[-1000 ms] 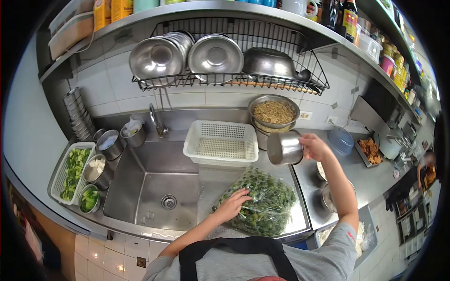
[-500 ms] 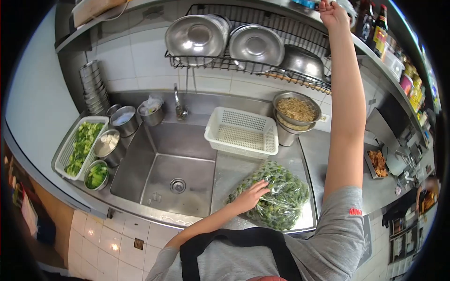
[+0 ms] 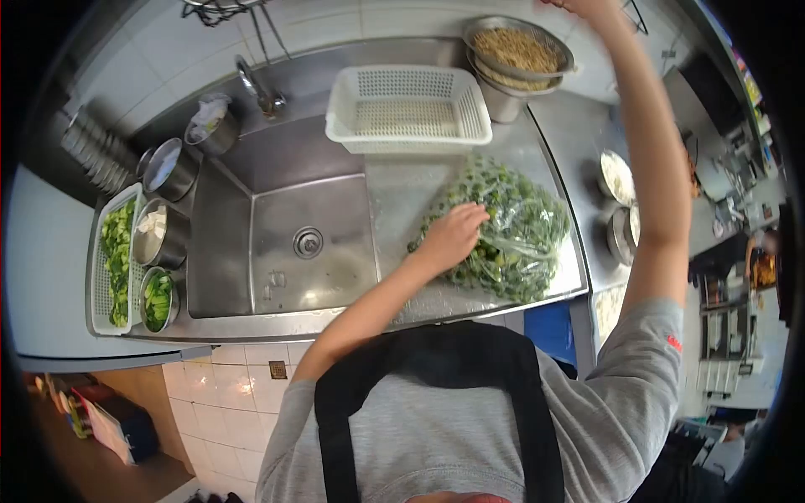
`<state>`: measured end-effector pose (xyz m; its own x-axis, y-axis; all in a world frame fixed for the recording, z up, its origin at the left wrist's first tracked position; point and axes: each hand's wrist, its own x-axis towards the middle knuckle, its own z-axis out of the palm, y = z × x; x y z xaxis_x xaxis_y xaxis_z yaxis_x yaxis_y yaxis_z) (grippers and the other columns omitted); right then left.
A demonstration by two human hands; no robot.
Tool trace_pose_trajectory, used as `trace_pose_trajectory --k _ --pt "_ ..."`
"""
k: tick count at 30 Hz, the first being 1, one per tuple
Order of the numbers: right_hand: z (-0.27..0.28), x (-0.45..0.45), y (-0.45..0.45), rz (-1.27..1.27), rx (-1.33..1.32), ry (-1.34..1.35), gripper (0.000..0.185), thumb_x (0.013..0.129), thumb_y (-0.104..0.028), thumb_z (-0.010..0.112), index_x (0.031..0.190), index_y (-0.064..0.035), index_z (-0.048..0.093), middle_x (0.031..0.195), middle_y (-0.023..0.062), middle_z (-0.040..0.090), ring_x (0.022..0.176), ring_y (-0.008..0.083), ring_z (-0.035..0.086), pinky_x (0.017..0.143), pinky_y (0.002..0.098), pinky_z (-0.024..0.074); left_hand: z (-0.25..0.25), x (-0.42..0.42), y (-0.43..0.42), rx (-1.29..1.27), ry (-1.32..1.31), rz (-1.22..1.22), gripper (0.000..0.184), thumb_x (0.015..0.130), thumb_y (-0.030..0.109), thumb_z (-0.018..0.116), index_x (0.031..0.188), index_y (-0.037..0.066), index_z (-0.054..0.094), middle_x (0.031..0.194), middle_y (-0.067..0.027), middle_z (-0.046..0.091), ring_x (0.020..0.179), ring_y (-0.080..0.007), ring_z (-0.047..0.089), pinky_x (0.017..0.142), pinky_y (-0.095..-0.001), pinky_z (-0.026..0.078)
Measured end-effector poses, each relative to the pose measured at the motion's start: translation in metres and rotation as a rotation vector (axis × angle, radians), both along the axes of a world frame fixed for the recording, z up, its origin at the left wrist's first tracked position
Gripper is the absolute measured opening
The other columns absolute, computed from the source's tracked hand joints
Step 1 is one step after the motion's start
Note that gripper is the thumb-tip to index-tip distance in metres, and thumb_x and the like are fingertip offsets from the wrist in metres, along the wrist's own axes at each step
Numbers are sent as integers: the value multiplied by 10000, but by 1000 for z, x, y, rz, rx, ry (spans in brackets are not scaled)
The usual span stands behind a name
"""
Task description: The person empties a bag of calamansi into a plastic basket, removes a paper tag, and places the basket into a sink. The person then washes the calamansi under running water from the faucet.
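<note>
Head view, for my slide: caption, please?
Left hand on a clear bag of greens beside the sink; right hand at the picture's top edge.

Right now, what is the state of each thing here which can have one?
Plastic bag: bulging with leafy greens; closure unclear.
Left hand: resting on the bag, lightly bent.
Right hand: raised, cut by the frame; grip unclear.
Faucet: no running water visible.
White basket: upright, bottom visible.
Upper steel bowl: holding pale food.
Narrow basket: holding cut greens.

Short grey fabric sleeve, person's right side: one small, bright red mark near the hem, blurred, unreadable. Legible texts, labels, numbers, signs: none.
</note>
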<state>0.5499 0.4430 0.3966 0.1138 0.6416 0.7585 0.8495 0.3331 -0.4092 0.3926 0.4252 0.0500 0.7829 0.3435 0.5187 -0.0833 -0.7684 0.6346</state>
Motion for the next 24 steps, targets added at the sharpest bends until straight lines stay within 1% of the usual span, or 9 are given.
trace_pose_trajectory --k 2,3,5,7,9,13,15,21,24 --pt "-109 -17 -54 -17 -489 -408 119 703 -4 504 800 -15 572 722 124 589 654 223 596 598 328 464 3 3 5 44 28 -19 280 727 12 512 1003 23 557 1094 -139 564 1083 -288 494 922 -380 405" --pt "-154 -20 -80 15 -625 -533 123 708 -38 543 819 -35 598 674 129 593 614 276 586 583 361 455 6 4 7 34 37 -35 280 727 12 512 1003 23 557 1094 -139 564 1083 -288 494 922 -380 405" --pt "-232 -39 -129 1 -924 -204 127 762 -189 589 841 -92 607 683 172 597 644 341 590 584 436 466 13 7 10 94 79 -61 264 725 44 513 984 15 556 1033 -161 589 1025 -305 528 869 -378 439" --pt "-269 -65 -161 -123 -936 -84 186 774 -186 587 915 -65 583 736 159 607 657 336 592 589 423 469 17 10 12 104 41 -71 226 726 63 512 944 36 567 950 -151 613 953 -303 557 805 -394 463" --pt "-302 -84 -175 -213 -637 53 160 774 -131 582 915 -56 577 804 149 599 673 320 592 585 405 463 20 14 13 120 105 -75 187 722 69 509 893 48 581 857 -136 624 866 -305 574 731 -412 474" --pt "-326 -102 -181 -296 -519 310 156 763 -77 581 918 -60 577 818 134 576 676 311 584 583 394 452 18 25 14 184 114 -62 92 756 86 521 767 32 595 728 -141 613 741 -314 594 648 -414 475" --pt "-326 -106 -176 -444 -527 271 126 757 -45 580 883 -52 575 763 128 555 657 308 573 582 392 446 20 35 18 197 173 -17 91 756 87 523 766 29 592 718 -143 612 721 -320 595 633 -420 474" --pt "-324 -76 -161 -364 -417 256 54 734 -7 554 779 -21 526 728 123 521 674 327 522 593 383 420 21 76 41 203 149 9 73 753 92 540 773 41 589 703 -151 611 694 -331 592 614 -420 469" --pt "-323 -71 -160 -248 -442 -26 55 712 -7 541 758 -33 525 748 93 496 755 271 473 664 355 396 20 88 50 167 136 -11 77 725 89 588 775 31 593 724 -145 615 714 -317 595 636 -402 466"
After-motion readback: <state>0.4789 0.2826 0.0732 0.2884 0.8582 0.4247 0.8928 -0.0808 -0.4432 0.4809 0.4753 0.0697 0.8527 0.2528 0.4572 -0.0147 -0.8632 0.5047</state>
